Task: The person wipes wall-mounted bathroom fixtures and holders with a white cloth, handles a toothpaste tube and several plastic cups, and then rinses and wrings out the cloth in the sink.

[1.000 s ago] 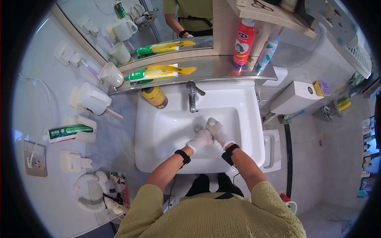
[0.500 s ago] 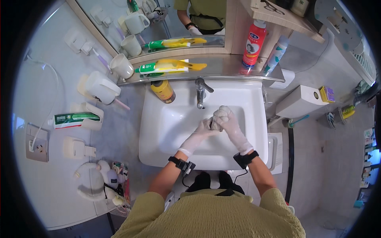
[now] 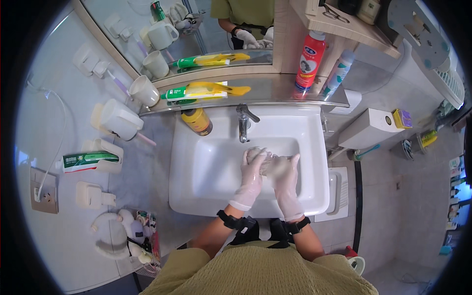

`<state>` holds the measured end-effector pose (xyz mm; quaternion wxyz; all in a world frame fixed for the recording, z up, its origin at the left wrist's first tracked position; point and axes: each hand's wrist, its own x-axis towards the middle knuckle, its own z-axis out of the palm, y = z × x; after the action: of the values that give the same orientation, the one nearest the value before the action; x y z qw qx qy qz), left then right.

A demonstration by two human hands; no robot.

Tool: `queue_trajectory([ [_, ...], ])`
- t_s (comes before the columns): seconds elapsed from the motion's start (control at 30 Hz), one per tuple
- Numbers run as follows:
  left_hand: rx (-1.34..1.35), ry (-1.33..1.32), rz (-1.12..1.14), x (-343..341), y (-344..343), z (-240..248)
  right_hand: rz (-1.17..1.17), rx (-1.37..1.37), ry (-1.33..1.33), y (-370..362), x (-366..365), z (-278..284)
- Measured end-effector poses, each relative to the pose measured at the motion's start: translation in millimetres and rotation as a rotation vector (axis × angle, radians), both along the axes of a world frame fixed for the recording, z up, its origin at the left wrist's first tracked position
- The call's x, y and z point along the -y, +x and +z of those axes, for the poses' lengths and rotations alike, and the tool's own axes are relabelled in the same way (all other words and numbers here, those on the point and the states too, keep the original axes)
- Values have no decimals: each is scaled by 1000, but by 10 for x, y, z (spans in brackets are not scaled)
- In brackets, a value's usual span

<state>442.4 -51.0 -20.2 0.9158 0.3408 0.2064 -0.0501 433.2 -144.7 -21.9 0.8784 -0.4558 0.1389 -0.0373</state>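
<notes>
Both of my hands wear thin white gloves and are over the white sink [image 3: 206,196], in front of the faucet [image 3: 243,125]. Between them is a crumpled greyish-white wad [image 3: 263,161] that looks like wet cloth. My left hand [image 3: 250,174] curls its fingers round the left side of the wad. My right hand [image 3: 287,184] cups the other side, thumb up; a blurred patch hides part of its palm and the wad's right end. No running water shows at the faucet.
At the sink's back left corner stands a yellow bottle [image 3: 196,122]. The metal shelf [image 3: 270,88] behind carries a toothpaste tube [image 3: 196,92], a red spray can [image 3: 310,61] and a light blue can [image 3: 339,73]. Cups and holders hang on the left wall; a white bin [image 3: 368,129] is right.
My hands have come closer to me and turned, from pressed together around the wad to side by side with it between them. More of the wad shows now. The view has shifted slightly.
</notes>
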Motion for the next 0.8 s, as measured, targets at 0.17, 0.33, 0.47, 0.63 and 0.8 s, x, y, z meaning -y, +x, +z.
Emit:
queue_trajectory([
  [0.17,674,1005,57,-29,-38,-4,337,-276,803,323,183,-302],
  [0.33,1243,1431,13,-164,-26,203,960,-449,400,668,274,74],
  [0.47,1543,1509,-111,-184,-6,346,1250,-376,-6,839,189,413],
  [0.63,1746,1516,-343,-256,39,220,1491,-305,-612,967,-51,520],
  [0.8,1856,1930,-803,-282,73,101,1595,-297,-962,934,-233,549],
])
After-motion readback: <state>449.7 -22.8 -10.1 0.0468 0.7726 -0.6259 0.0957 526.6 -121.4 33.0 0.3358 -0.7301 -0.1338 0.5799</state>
